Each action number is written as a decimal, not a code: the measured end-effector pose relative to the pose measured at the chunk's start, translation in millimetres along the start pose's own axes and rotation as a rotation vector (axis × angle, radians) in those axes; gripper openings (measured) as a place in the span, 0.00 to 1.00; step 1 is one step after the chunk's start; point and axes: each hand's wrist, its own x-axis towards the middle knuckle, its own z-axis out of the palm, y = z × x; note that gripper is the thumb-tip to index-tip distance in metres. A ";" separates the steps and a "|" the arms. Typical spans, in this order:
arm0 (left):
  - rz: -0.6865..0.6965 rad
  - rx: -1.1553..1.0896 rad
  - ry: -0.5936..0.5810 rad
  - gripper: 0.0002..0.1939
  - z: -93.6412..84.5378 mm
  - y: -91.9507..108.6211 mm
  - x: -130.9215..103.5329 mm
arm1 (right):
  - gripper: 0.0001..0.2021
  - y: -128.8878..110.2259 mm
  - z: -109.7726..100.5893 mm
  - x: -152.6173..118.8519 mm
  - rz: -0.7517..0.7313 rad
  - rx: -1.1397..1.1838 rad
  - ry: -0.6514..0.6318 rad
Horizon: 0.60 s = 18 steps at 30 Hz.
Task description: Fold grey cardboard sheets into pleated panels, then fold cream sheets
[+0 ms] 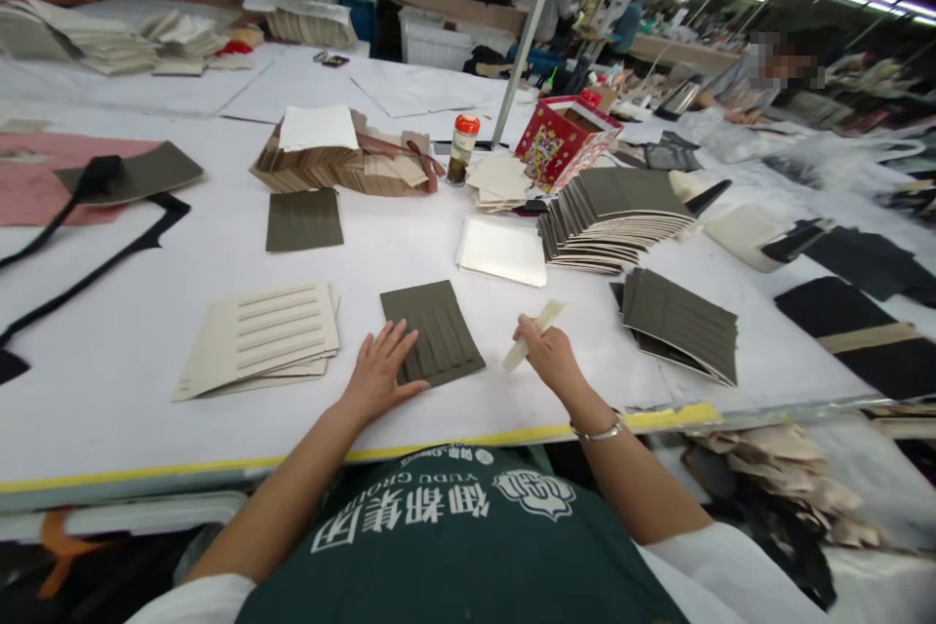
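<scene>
My left hand (pixel 382 364) lies with fingers spread on the left edge of a dark olive panel (pixel 443 331) that has raised parallel ridges. To the right of that panel, my right hand (pixel 550 351) is closed round a pale flat strip (pixel 547 314), whose two ends stick out of the fist. The strip is held apart from the panel, just over the white table. Left of my left hand sits a small stack of cream panels (pixel 270 331) with similar ridges. On the right side, a stack of dark ridged panels (pixel 680 317) rests on the table.
A fanned pile of dark sheets (pixel 621 205), a white pad (pixel 501 250), a red box (pixel 563 141) and a jar with an orange lid (pixel 461 151) stand beyond my hands. A metal pole (pixel 530 34) rises behind them. Further left are a dark square (pixel 303 219) and black straps (pixel 95 283).
</scene>
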 end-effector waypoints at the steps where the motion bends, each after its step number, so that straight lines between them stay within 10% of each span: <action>1: 0.029 0.018 -0.004 0.36 4.4 9.2 -0.7 | 0.25 -3.3 8.1 1.2 -0.024 0.042 0.014; 7: 0.032 0.076 -0.044 0.27 18.6 35.4 1.3 | 0.20 -15.9 61.3 -15.7 -0.253 -0.144 0.066; 18: 0.008 0.120 -0.036 0.25 17.4 38.8 1.1 | 0.21 -5.5 68.3 6.9 -0.192 -0.205 0.213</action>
